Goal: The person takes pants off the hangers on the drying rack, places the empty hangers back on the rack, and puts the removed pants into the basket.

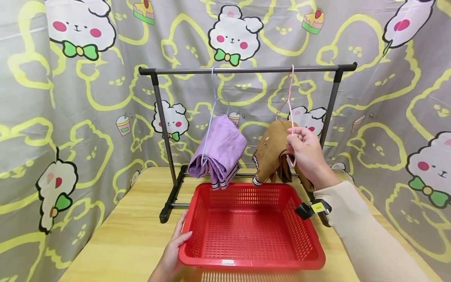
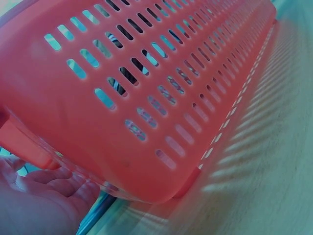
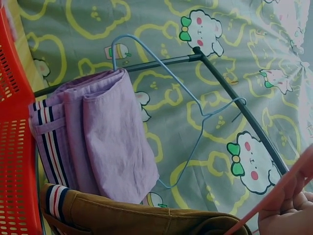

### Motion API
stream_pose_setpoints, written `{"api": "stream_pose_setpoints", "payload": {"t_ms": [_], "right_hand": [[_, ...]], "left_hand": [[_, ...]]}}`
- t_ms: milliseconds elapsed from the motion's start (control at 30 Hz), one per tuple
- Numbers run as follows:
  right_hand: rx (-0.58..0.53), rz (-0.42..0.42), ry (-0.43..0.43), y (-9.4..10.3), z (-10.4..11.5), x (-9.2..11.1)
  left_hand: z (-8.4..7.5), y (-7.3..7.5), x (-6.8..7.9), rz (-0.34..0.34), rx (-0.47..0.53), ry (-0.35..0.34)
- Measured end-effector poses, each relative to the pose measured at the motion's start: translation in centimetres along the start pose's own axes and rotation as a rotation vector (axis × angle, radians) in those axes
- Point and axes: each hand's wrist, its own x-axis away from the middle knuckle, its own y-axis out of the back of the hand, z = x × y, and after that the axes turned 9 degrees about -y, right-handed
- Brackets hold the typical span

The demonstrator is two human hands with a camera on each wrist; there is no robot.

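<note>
My right hand [image 1: 306,152] pinches the near side of a pink hanger [image 1: 291,109] hooked on the rail; brown striped-trim clothing [image 1: 271,147] is draped over it. In the right wrist view, the hand [image 3: 288,215] shows at the lower right corner. To the left, purple folded clothing [image 1: 225,141] with striped trim hangs on a blue hanger [image 1: 210,125]. My left hand [image 1: 172,248] grips the left side of a red plastic basket [image 1: 251,263], thumb over the rim. The left wrist view shows that hand [image 2: 54,196] against the basket's outer wall [image 2: 122,147].
A dark metal rack [image 1: 246,71] stands on the wooden table [image 1: 116,235], behind the basket. A patterned curtain [image 1: 105,117] surrounds the table at the back and sides. A black device [image 1: 311,209] is strapped to my right wrist.
</note>
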Motion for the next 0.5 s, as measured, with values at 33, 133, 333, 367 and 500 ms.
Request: {"api": "stream_pose_setpoints", "payload": {"t_ms": [33, 133, 333, 367, 500], "right_hand": [[0.003, 0.002, 0.002, 0.15, 0.01, 0.04], [0.023, 0.002, 0.004, 0.41, 0.10, 0.06], [0.027, 0.013, 0.004, 0.81, 0.42, 0.33], [0.025, 0.015, 0.006, 0.86, 0.49, 0.38], [0.029, 0.022, 0.016, 1.08, 0.65, 0.53]], "left_hand": [[0.04, -0.05, -0.03, 0.000, -0.001, 0.002], [0.02, -0.14, -0.11, -0.017, 0.018, 0.008], [-0.04, -0.22, -0.04, -0.025, 0.033, 0.020], [-0.06, -0.23, -0.01, -0.025, 0.029, 0.022], [-0.08, -0.23, 0.08, -0.040, 0.020, 0.032]]}}
